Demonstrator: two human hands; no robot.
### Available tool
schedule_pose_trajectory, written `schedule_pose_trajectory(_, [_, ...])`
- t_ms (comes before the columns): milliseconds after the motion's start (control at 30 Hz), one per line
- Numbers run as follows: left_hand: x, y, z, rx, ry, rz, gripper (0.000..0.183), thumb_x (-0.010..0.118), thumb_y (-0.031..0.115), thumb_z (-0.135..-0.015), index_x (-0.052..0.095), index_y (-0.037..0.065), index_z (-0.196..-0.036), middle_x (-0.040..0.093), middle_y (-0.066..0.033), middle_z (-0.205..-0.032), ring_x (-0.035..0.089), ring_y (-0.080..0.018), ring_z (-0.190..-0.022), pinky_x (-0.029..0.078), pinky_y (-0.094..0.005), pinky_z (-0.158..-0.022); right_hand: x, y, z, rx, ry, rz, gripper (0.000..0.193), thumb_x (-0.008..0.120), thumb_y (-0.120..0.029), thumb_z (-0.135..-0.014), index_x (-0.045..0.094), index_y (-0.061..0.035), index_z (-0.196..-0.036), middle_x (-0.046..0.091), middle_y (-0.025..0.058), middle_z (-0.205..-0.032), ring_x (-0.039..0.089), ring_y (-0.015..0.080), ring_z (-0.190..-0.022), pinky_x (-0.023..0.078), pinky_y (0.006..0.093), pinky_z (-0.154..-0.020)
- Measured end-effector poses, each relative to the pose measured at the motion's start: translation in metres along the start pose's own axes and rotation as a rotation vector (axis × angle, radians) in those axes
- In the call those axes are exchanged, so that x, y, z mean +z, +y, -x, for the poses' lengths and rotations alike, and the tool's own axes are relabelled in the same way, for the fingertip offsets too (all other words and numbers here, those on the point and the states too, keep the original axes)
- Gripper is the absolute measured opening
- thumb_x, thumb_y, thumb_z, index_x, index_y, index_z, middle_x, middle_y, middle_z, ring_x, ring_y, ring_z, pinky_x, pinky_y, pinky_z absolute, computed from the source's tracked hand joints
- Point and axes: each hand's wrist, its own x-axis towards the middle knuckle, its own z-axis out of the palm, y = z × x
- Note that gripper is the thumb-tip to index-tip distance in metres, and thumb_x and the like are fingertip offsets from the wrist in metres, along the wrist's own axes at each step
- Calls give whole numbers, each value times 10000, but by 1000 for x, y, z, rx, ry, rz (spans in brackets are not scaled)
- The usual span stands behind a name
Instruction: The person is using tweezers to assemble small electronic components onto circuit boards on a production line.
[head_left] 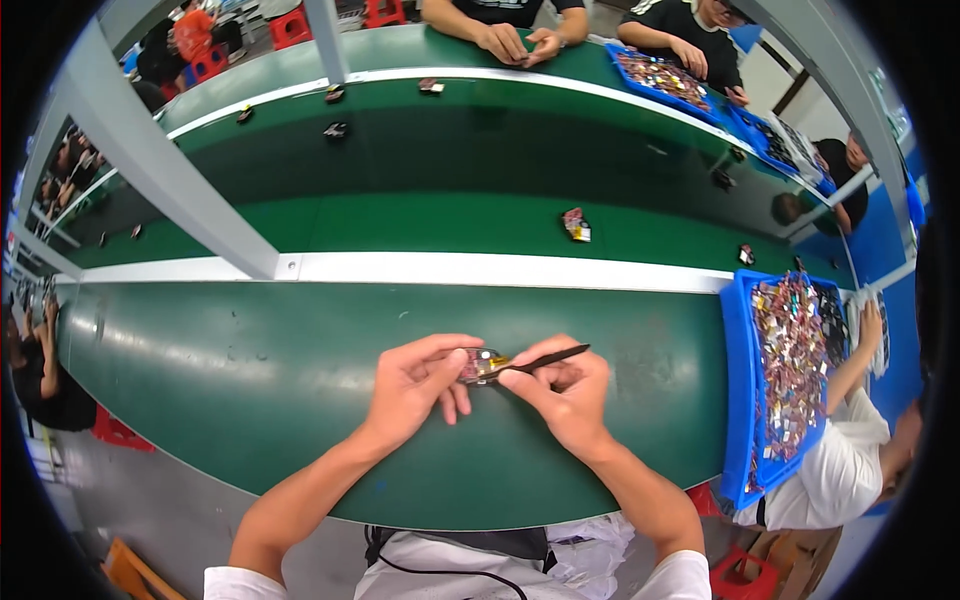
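Over the middle of the green table, my left hand (416, 384) pinches a small electronic part (473, 366), a circuit board in a dark housing with a bit of yellow on it. My right hand (566, 392) grips a slim black tool (550, 359) that looks like tweezers. The tool slants down to the left, and its tip meets the right side of the part. My fingers cover some of the part, so its far details cannot be made out.
At the right stands a blue tray (738, 390) heaped with small circuit boards. Behind a white rail (450, 269), a green conveyor (400, 215) carries several small parts. A grey post (170, 170) rises at the left. Co-workers sit across and at both sides.
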Motion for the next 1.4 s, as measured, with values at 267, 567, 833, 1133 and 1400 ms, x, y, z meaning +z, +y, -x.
schedule_pose_trajectory(267, [-2,-1,3,-3,-26,49,332,568,190,-1058,644,-79,-1238,718,-174,-926,723,-214,-652,576,-274,-495,3,3,6,-114,52,163,140,816,44,-822,719,-3,-913,615,-27,-660,392,-19,-481,267,193,-446])
schedule_pose_trajectory(567, [-1,-3,1,8,-52,95,350,555,205,-1063,635,-75,-1258,725,-191,-959,731,-236,-670,594,-294,-504,6,7,6,-311,81,273,151,844,33,-782,742,-22,-878,772,70,-844,424,-8,-458,294,188,-431])
schedule_pose_trajectory(833, [-1,-3,1,4,-63,113,343,568,201,-1056,645,-74,-1245,724,-193,-954,732,-241,-671,597,-297,-505,5,9,7,-352,83,337,157,858,19,-767,747,-32,-866,768,44,-820,424,-6,-451,288,191,-426])
schedule_pose_trajectory(1133, [-2,-1,0,2,-68,141,285,561,117,-1049,638,-83,-1238,715,-180,-997,732,-228,-697,599,-294,-528,4,5,6,-324,83,335,147,858,7,-779,746,-31,-867,751,35,-759,422,-8,-442,271,194,-417])
schedule_pose_trajectory(1400, [-1,0,0,-27,-61,160,269,585,98,-1035,642,-91,-1216,720,-179,-979,732,-230,-681,594,-288,-522,2,6,6,-331,75,356,154,863,-12,-779,748,-33,-878,740,24,-738,424,-8,-439,268,195,-417])
